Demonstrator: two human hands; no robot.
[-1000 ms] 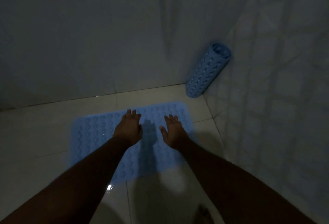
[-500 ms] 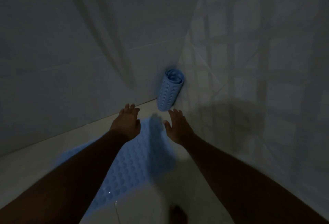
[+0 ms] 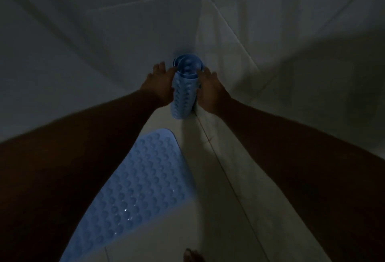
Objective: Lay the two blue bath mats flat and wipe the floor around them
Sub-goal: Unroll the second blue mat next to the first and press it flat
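One of two mats is down, one to go. The flat mat (image 3: pixel 135 188) lies spread on the floor (image 3: pixel 208 209) on the near side of the rolled mat (image 3: pixel 184 93), apart from it with bare tile between. It looks flat, no curled corner in view, though the left forearm (image 3: pixel 73 157) hides part of it. The rolled mat stands on end in the corner, leaning a little, open coil at the top. Both hands are on it. The left hand (image 3: pixel 161 86) sits against its left side, fingers fairly straight and reaching past it; too dark to tell whether it closes round the roll. The right hand (image 3: pixel 210 93) is on its right side, fingers curled round near the top rim, so that one has hold. My read: the step in hand is pulling the roll out to unroll it. Roughly a third done; unrolling, flattening and all the wiping are left. No cloth or mop in view, so a wipe tool has to come from elsewhere. Around: the wall (image 3: pixel 125 43) is right behind the rolled mat. A pale creased sheet (image 3: pixel 270 53), likely a shower curtain, is just to its right and could snag. A bare foot (image 3: pixel 192 255) shows well to the near side of the rolled mat. Wet glints (image 3: pixel 125 210) on the flat mat suggest water, so the tile may be slick. Free floor on the near side of the rolled mat looks narrow.
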